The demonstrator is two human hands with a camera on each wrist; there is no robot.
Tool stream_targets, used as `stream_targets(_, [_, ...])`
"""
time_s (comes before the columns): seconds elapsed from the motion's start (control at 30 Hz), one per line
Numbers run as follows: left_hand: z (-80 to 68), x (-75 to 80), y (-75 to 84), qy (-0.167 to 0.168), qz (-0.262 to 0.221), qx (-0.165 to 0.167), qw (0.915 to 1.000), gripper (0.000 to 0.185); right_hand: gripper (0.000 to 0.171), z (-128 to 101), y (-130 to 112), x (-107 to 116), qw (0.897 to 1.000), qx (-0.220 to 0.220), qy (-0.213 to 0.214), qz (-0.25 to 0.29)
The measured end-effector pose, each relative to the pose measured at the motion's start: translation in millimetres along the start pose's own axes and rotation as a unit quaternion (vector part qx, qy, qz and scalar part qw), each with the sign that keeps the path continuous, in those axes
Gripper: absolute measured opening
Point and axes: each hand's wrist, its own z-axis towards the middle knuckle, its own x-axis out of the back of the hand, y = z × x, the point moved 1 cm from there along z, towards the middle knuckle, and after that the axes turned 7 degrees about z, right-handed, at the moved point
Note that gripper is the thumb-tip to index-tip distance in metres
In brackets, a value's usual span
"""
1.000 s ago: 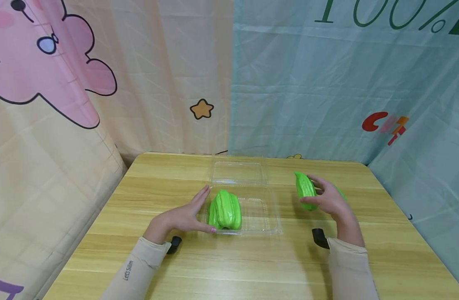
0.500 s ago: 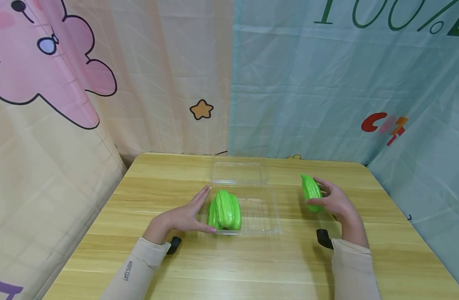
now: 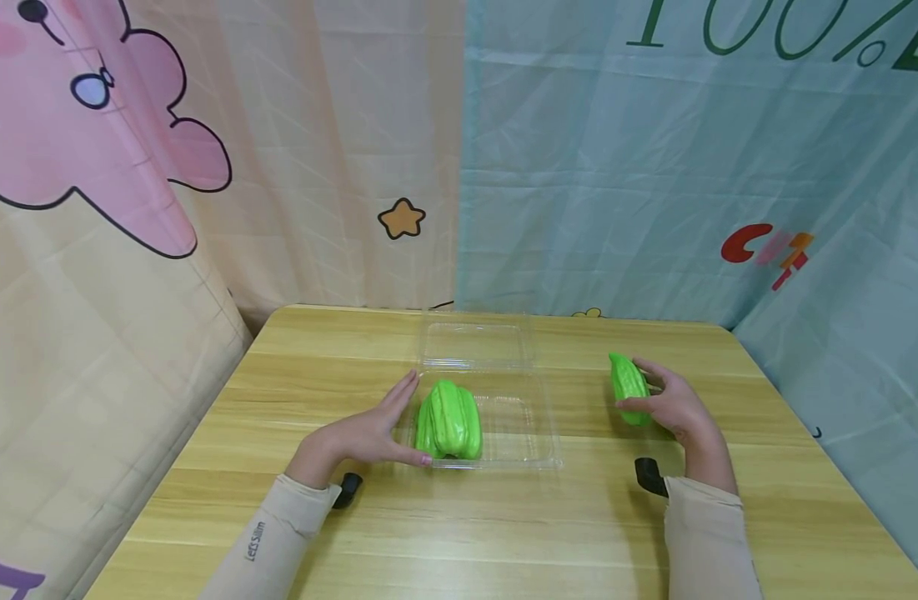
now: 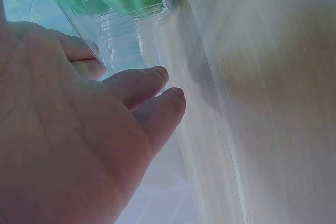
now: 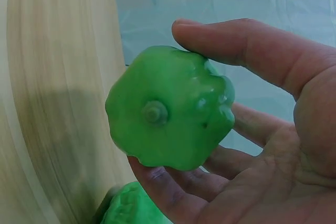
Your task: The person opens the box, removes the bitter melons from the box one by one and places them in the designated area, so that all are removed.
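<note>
My right hand (image 3: 672, 408) holds a green ridged bitter melon (image 3: 629, 387) with a pointed tip, thumb on one side and fingers on the other. Its lobed stem end (image 5: 155, 113) faces the right wrist view. Below it in that view shows a bumpy green piece (image 5: 134, 205), partly cut off by the frame. At the left edge of the clear plastic clamshell box (image 3: 519, 442), my left hand (image 3: 372, 429) rests with fingers straight, its thumb at the near corner. Green ridged produce (image 3: 449, 421) fills the box's left half; how many pieces, I cannot tell.
The box's clear lid (image 3: 475, 343) lies folded back toward the far edge of the wooden table (image 3: 504, 533). Printed curtains (image 3: 594, 167) hang behind and at both sides. A black wrist camera mount (image 3: 649, 477) sits under the right wrist.
My right hand has moved slightly right and toward me with the bitter melon. The green piece once visible behind that hand is now hidden in the head view. My left hand and the box have stayed put.
</note>
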Motion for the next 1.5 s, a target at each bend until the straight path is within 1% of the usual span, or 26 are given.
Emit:
stream_targets(0.5, [0.1,-0.3,-1.3,0.000,0.001,0.005,1.0000,0.131,0.099,3.2,8.3,6.1,0.999,-0.032,0.026,-0.033])
stream_targets(0.6, [0.2,-0.6,-1.6,0.000,0.001,0.001,1.0000,0.131,0.099,4.2,9.4,7.5,0.998,-0.036,0.030,-0.046])
stream_targets(0.77, [-0.1,-0.5,-2.0,-0.001,0.003,0.005,1.0000,0.132,0.099,5.1,9.8,9.4,0.996,-0.038,0.035,-0.077])
stream_targets(1.07, [0.0,-1.3,-2.5,0.002,-0.001,0.002,1.0000,0.132,0.098,4.1,9.0,10.3,0.988,-0.037,0.048,-0.139])
stream_targets(1.33, [0.5,-0.9,-1.7,0.001,0.004,-0.001,1.0000,0.131,0.097,5.6,7.0,6.0,0.976,-0.032,0.058,-0.206])
stream_targets(1.5, [0.6,-1.0,-1.4,0.003,0.007,-0.003,1.0000,0.130,0.097,9.6,5.2,0.2,0.973,-0.032,0.061,-0.219])
